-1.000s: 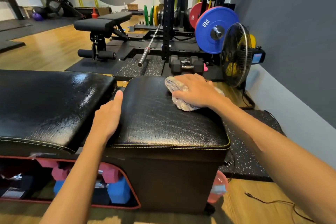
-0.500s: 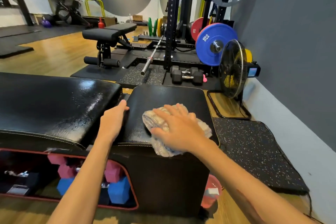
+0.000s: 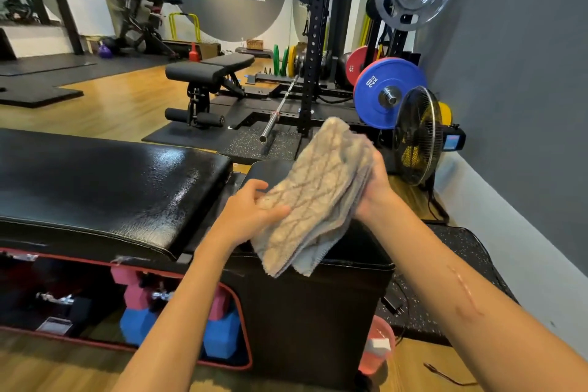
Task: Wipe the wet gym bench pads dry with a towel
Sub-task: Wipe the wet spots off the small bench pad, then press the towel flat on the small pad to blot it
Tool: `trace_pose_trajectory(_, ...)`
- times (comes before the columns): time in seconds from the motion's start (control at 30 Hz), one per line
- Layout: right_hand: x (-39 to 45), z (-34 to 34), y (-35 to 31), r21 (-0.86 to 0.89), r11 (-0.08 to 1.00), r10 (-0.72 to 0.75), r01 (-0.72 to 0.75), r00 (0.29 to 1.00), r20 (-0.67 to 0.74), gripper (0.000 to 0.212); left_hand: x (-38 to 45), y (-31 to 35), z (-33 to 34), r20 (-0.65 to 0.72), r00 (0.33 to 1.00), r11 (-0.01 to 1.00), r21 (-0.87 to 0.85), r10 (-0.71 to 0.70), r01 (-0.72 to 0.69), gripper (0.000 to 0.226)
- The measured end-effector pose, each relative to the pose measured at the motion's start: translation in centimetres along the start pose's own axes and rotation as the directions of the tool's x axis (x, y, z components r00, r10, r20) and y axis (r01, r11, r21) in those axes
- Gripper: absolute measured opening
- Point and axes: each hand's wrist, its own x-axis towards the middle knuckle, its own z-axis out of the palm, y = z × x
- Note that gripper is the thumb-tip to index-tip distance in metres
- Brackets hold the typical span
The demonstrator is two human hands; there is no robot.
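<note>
Beyond my hands a barbell (image 3: 277, 113) lies on the speckled floor mat (image 3: 264, 145) in front of the black rack (image 3: 313, 41), and another bench (image 3: 208, 71) stands farther off, to the left of the rack. Past my right hand (image 3: 374, 191) a black floor fan (image 3: 416, 134) stands against the grey wall, with a blue weight plate (image 3: 381, 92) just behind it. Below my left forearm, inside the open base of the table, sit pink and blue dumbbells (image 3: 140, 312); below my right forearm a pink bucket (image 3: 378, 347) stands on the wooden floor at the table's corner. Nothing lies between my hands and the pads.

I hold the towel (image 3: 315, 197) up in the air between both hands, above the short pad (image 3: 353, 251), which it mostly hides from me. The long pad (image 3: 105, 188) stretches away to the left of my left hand (image 3: 251, 216), its black surface glossy and speckled with droplets.

My left hand is closed on the towel's lower left edge, thumb on top and fingers underneath. My right hand grips the right edge from behind, palm turned toward the cloth, fingers mostly hidden. The towel is folded in layers and hangs tilted, its upper end away from me and its lower corner dangling just over the near edge of the short pad. Both forearms reach forward, converging on the cloth.
</note>
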Motion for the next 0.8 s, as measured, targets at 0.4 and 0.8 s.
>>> trace_pose_trajectory(0.4,0.1,-6.5,-1.3,-0.303,0.947,0.044,-0.108,0.977,-0.211,0.039,-2.1,4.9,5.4,0.360,0.917,0.730,0.578,0.173,-0.365,0.104)
trace_pose_trajectory(0.8,-1.4,-8.6,-1.9,-0.844,-0.204,-0.067,0.496,0.853,0.517,0.075,-1.1,5.7,2.4,0.108,0.940,0.655,0.692,0.323,-0.304,0.013)
